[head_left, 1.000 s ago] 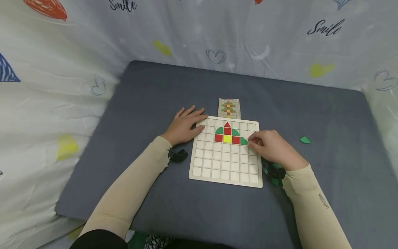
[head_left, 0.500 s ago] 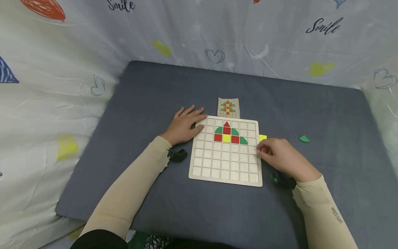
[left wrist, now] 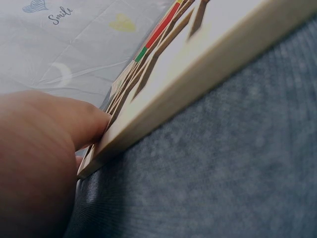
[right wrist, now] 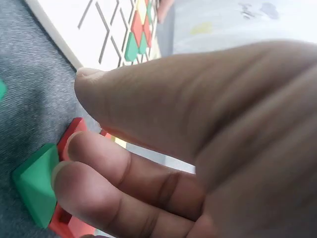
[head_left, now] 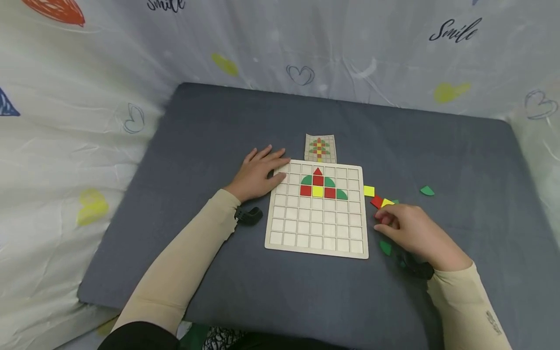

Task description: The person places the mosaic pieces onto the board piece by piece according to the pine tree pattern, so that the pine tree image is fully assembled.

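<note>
My left hand (head_left: 258,175) rests with spread fingers at the far-left corner of a pale gridded wooden board (head_left: 323,229), its thumb (left wrist: 84,121) on the rim. Set in the grid are a red triangle (head_left: 318,171), red squares, a yellow square (head_left: 317,191) and green quarter-round pieces (head_left: 341,194). Right of the board, my right hand (head_left: 411,231) is over a cluster of loose pieces. In the right wrist view its thumb stands apart from the bent fingers, whose tips are close to a green piece (right wrist: 37,183) and red pieces (right wrist: 74,225). Whether they touch is unclear.
Behind the board lies a small pattern card (head_left: 320,148). A loose yellow square (head_left: 369,191) lies beside the board's right edge, and a lone green piece (head_left: 427,191) farther right. Another green piece (head_left: 385,248) lies nearer me. A printed curtain (head_left: 262,43) hangs behind the grey table (head_left: 245,116).
My right hand has left the green quarter-round piece in the grid and moved right and nearer me, over the loose pieces. The left hand stays at the board's corner.
</note>
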Available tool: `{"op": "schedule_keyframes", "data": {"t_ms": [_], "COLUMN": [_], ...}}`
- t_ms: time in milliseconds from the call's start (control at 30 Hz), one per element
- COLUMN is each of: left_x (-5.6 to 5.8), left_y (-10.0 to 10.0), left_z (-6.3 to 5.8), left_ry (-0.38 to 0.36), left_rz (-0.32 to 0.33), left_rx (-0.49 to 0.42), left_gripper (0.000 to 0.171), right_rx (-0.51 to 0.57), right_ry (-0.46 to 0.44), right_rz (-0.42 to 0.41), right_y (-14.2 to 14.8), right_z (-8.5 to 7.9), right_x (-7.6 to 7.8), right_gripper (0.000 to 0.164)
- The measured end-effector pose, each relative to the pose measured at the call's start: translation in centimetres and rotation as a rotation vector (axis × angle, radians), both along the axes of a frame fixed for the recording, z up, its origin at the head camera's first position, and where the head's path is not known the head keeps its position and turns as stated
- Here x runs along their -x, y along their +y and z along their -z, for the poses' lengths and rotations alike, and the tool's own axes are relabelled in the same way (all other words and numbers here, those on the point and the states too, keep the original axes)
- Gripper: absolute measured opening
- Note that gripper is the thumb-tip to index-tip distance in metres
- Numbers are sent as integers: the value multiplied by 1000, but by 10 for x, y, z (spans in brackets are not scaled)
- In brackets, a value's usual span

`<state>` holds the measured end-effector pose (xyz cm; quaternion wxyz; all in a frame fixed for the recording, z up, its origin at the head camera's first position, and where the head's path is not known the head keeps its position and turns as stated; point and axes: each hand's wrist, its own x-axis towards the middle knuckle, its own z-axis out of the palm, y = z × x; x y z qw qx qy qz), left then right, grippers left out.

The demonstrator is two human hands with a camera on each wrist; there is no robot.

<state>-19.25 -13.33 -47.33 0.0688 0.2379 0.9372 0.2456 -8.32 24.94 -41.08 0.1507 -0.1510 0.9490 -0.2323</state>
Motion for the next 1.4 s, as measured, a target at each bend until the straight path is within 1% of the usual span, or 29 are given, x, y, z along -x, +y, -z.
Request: {"op": "schedule_keyframes", "data": {"t_ms": [200, 400, 567, 667, 967, 1100, 1233, 1400], "left_x": [0, 1, 2, 2, 1, 0, 0, 0], "left_y": [-2, 1, 1, 1, 1, 1, 1, 1], "left_z": [-1, -2, -4, -4, -1, 0, -1, -1], "left_ry": [3, -17, -13, -13, -13, -12, -11, -13], "left_rz": [-9, 1, -2, 0, -2, -3, -5, -11], "left_rx": [0, 0, -4, -2, -4, -5, -6, 4], "left_gripper": [54, 54, 54, 55, 54, 54, 54, 55], "right_rx": [-4, -31, -26, -19, -20, -11, -5, 6], "right_ry": [-12, -55, -68, -81, -74, -45, -36, -41], "right_rz": [-14, -25, -23, -19, -35, -53, -56, -37], "right_y": [3, 8, 9, 8, 6, 5, 0, -5], "right_z": [1, 3, 5, 5, 8, 10, 8, 4], "right_x": [-8, -19, -22, -24, -23, -22, -20, -15], "right_gripper": [18, 22, 30, 31, 27, 24, 20, 16]}}
